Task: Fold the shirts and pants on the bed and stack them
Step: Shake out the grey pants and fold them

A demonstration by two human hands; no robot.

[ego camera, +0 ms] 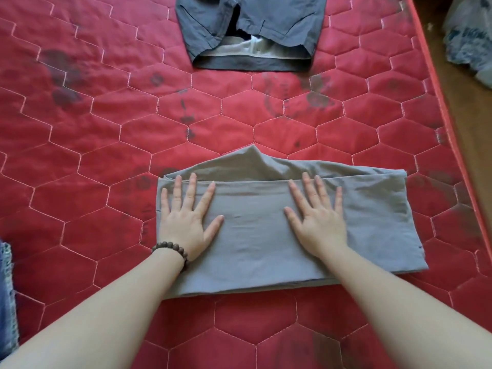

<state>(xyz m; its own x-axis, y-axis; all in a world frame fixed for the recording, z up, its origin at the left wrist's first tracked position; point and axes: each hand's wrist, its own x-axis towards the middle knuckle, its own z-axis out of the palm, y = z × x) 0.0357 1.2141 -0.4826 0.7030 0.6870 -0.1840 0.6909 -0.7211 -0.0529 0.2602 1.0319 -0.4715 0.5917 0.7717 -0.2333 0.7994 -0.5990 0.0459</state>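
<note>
- Left hand (186,219) lies flat on the folded grey garment (266,235), fingers straight and spread, palm down; it grips nothing. A bead bracelet (170,250) circles its wrist.
- Right hand (318,219) presses the same cloth, fingers straight and fanned, holding nothing.
- The garment sits on the red quilted mattress (93,142), near its front edge.
- Dark blue shorts (250,30) lie well apart, farther back.
- Denim (6,288) shows at the left edge; a plastic bag (471,41) lies on the floor at right, its print unreadable.

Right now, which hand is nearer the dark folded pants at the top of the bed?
Left, marginally. The left hand and right hand both press flat on the grey garment, well short of the dark folded pants, which lie slightly left of the midpoint between them.
</note>
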